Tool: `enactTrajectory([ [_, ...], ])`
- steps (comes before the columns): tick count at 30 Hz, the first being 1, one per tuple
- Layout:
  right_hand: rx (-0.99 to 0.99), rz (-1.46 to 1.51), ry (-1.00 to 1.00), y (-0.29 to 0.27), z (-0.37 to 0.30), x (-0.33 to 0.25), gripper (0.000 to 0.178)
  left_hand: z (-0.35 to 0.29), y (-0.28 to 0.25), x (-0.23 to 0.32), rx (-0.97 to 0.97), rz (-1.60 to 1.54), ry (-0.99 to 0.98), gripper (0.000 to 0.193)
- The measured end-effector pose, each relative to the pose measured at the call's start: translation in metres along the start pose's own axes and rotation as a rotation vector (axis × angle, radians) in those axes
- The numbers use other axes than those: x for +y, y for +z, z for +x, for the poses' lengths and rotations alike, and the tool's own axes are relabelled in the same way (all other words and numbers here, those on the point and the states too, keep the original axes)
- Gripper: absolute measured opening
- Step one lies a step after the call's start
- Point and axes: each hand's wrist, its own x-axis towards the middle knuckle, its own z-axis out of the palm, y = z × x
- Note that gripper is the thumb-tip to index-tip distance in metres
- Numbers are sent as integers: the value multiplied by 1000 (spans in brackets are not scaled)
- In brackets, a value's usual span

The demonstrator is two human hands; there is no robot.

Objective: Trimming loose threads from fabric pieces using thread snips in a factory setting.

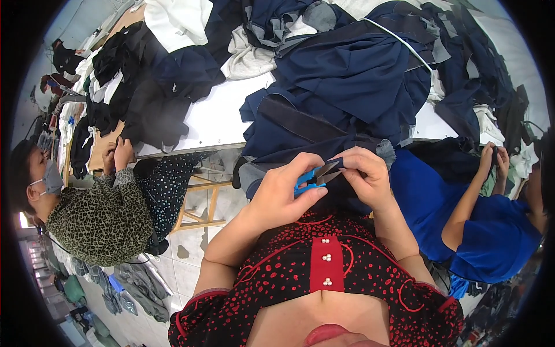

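My left hand [284, 188] is closed round a pair of blue-handled thread snips [309, 180]. Their pointed metal blades are spread and reach toward my right hand [367, 177]. That hand pinches the edge of a dark navy cloth [335, 105] near the blade tips, its fingers bent over the fabric. Much of the cloth lies on the table in front of me, and its lower part hangs over the near edge toward my lap. Whether the blades touch the cloth or a thread is too small to tell.
Heaps of black garments [153, 110] and white cloth [180, 23] cover the white table [215, 113]. A thin white strip [399, 39] lies across the navy pile. Co-workers sit close on both sides, one in a patterned top [101, 217], another in blue [497, 240]. A wooden stool [199, 202] stands at left.
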Motion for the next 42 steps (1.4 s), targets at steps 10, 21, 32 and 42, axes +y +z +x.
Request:
enactTrajectory([
  [10, 17, -27, -43, 1, 1, 2, 15, 2, 3, 5, 60, 256, 142, 38],
  [21, -16, -51, -64, -2, -1, 2, 17, 2, 1, 3, 3, 58, 40, 30],
  [32, -1, -120, -96, -3, -1, 4, 20, 2, 3, -4, -14, -112, -12, 24],
  [42, -30, -103, -45, -5, -2, 2, 16, 2, 2, -7, -66, -285, -145, 22],
])
